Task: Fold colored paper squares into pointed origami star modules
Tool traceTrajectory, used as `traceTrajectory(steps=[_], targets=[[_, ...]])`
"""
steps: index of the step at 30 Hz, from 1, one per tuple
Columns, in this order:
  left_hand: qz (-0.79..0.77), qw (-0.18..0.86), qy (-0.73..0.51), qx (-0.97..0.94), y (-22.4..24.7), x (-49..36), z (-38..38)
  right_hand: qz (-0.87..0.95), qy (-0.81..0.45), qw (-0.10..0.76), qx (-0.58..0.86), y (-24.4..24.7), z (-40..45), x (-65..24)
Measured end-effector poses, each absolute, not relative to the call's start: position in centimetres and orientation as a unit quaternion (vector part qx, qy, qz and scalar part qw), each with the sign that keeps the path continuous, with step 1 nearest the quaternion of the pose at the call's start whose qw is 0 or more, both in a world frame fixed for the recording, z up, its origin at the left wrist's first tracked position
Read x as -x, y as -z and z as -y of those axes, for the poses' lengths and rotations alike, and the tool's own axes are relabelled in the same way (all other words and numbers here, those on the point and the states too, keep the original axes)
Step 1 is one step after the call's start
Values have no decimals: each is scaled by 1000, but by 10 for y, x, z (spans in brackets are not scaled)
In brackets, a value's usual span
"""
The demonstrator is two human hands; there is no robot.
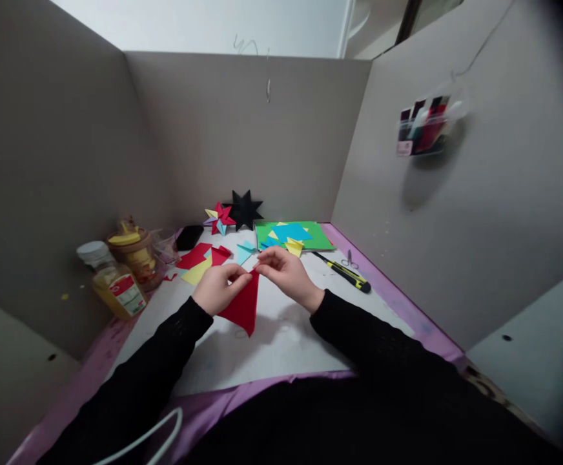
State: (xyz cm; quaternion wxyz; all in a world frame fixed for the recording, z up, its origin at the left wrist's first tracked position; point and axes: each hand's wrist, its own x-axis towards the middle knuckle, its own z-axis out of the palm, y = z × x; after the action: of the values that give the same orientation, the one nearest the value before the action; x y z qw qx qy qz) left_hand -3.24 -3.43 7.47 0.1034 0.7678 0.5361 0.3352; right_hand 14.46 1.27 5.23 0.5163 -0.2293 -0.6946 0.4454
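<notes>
A piece of red paper (243,306) hangs from my fingertips above the white sheet, its lower corner pointing toward me. My left hand (221,287) pinches its upper edge between thumb and fingers. Close beside it, my right hand (287,274) grips the same top edge with thumb and forefinger. Part of the paper is hidden behind my left hand. Just beyond my hands lie folded pieces: a red one (220,255), a light blue one (245,250) and a yellow one (294,246). Flat red paper (194,257) and yellow paper (196,272) lie to the left.
A yellow utility knife (343,274) and small scissors (350,260) lie at right. Green paper (317,234), a multicoloured paper star (220,218) and a black star (245,209) are at the back. A bottle (117,284), a brown cup (136,255) and a phone (189,237) stand or lie left. Grey panels (247,135) enclose the table.
</notes>
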Motion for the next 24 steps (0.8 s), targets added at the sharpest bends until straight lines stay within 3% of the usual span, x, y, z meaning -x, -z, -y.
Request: traceTrajectory(steps=[4,13,18,24], targets=[[-540,116,-449,-702,-74,25,38,635,-517,511,260,-49,-6,-134],[-527,215,-497,-655,-57,15,33,560,-630,495,212,-21,4,-130],[-523,245,-513,-635,-55,12,32,573,-618,488,229,-20,3,-130],[-538,212,-499,-646,-55,8,34,595,-580,507,230,-23,8,-131]])
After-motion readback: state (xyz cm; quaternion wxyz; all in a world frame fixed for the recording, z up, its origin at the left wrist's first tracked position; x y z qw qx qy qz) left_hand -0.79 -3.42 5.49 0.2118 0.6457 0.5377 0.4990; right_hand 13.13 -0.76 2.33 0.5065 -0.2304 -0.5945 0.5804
